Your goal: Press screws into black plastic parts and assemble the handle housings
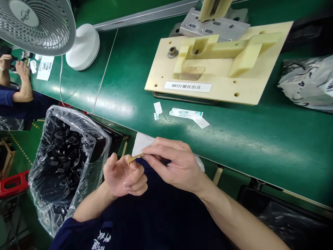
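A tan adhesive bandage (135, 158) stretches between my two hands, above my lap and in front of the bench edge. One end lies around the index finger of my left hand (125, 178). That hand is turned palm up, its thumb apart and its other fingers loosely bent, gripping nothing. My right hand (177, 163) pinches the bandage's free end between thumb and fingertips. A torn bandage wrapper (185, 113) with green print lies on the green bench beyond, beside small white paper scraps (158, 108).
A cream fixture (221, 78) with a metal bracket stands on the bench (125, 73). At left are a fan (39, 24) and a plastic-lined bin (41, 180) of black parts. A plastic bag (309, 83) lies at right. Another person's hands (22, 69) are far left.
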`<state>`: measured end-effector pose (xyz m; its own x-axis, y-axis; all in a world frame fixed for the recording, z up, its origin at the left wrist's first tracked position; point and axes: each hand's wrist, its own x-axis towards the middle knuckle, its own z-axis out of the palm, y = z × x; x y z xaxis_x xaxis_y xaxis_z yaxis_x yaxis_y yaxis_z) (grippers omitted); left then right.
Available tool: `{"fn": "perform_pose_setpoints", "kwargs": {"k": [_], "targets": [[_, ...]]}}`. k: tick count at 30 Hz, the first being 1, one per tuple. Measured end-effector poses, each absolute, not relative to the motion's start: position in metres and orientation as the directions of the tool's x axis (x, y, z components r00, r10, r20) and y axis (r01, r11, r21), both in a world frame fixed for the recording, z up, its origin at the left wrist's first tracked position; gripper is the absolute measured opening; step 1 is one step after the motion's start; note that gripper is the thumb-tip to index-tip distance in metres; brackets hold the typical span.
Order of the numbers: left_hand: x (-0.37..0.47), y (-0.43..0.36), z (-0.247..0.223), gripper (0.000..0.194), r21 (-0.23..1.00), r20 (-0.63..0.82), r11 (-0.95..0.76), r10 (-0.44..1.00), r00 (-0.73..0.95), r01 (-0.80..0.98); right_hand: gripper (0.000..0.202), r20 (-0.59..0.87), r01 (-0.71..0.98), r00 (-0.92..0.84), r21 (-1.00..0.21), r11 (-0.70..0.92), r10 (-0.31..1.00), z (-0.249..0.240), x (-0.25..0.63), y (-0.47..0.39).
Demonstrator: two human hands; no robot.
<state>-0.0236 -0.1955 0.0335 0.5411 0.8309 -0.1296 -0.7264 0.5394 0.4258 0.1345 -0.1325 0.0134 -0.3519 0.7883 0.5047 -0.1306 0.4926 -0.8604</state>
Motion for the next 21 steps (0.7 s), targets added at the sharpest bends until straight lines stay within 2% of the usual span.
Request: {"fn": "perform_pose_setpoints", "kwargs": {"k": [11, 21], "targets": [[-0.0172, -0.198, 0.0313, 0.045, 0.382, -0.219, 0.581, 0.812, 0.541, -0.719, 0.013, 0.504, -0.085, -0.271, -0.861, 0.501, 0.82, 0.0126, 0.1349, -0.1295], [-0.0215, -0.196, 0.0355, 0.04, 0.419, -0.278, 0.556, 0.831, 0.481, -0.718, 0.011, 0.51, -0.038, -0.353, -0.846, 0.532, 0.784, 0.0142, 0.1416, -0.1359]]}}
